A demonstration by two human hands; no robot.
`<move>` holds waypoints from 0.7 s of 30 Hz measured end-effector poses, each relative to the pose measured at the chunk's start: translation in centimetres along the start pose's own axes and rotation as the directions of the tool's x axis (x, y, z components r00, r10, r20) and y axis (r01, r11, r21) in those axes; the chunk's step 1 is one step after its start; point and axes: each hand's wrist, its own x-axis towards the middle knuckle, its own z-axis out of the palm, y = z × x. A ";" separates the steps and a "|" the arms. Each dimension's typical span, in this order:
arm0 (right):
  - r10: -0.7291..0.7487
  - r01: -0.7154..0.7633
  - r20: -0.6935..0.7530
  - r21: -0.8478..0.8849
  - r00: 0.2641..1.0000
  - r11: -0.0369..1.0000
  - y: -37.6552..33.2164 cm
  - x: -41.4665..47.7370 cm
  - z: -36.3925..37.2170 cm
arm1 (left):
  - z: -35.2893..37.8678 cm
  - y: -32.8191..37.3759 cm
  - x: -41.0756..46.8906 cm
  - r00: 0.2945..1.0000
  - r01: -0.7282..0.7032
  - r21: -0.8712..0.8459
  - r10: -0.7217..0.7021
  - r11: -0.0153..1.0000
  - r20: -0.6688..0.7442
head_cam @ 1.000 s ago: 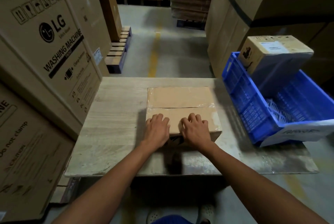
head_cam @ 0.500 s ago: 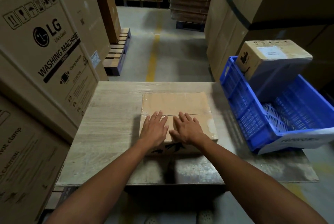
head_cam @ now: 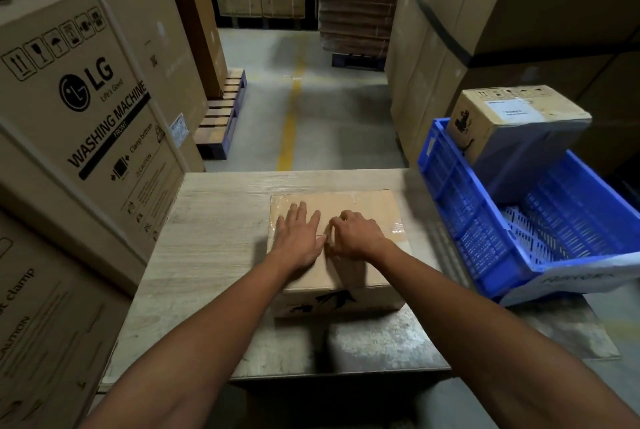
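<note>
A taped cardboard box (head_cam: 363, 207) lies flat on a pale wooden table (head_cam: 214, 220) in front of me. My left hand (head_cam: 298, 238) rests flat on the box top with its fingers straight and spread. Right beside it, my right hand (head_cam: 358, 236) sits on the top with knuckles raised and fingers bent down at the clear tape seam (head_cam: 394, 229). Whether those fingertips pinch the tape is hidden. The two hands almost touch over the middle of the box.
A blue plastic crate (head_cam: 450, 193) stands at the table's right edge, with a smaller labelled carton (head_cam: 512, 110) tilted inside it. Tall washing machine cartons (head_cam: 86, 117) wall in the left side. More stacked cartons (head_cam: 485, 30) rise on the right. A floor aisle with a pallet (head_cam: 225, 110) runs ahead.
Both hands slid from the box's near edge forward to its middle. The right hand's fingers went from flat to bent at the seam. The view shifted down and closer.
</note>
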 end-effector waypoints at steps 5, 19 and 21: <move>-0.007 0.010 0.096 -0.035 0.995 0.999 0.7 -0.2 3.2 | 1.4 -0.5 -0.2 0.998 0.055 -0.061 -0.055 0.997 0.004; 0.105 -0.101 0.182 -0.028 0.978 0.994 6.5 0.6 2.5 | 2.0 3.7 3.1 0.996 -0.053 0.008 0.052 0.999 0.068; 0.084 -0.082 0.171 -0.020 0.982 0.996 6.6 0.7 2.7 | 2.2 3.5 3.2 0.996 -0.054 0.015 0.053 0.998 0.069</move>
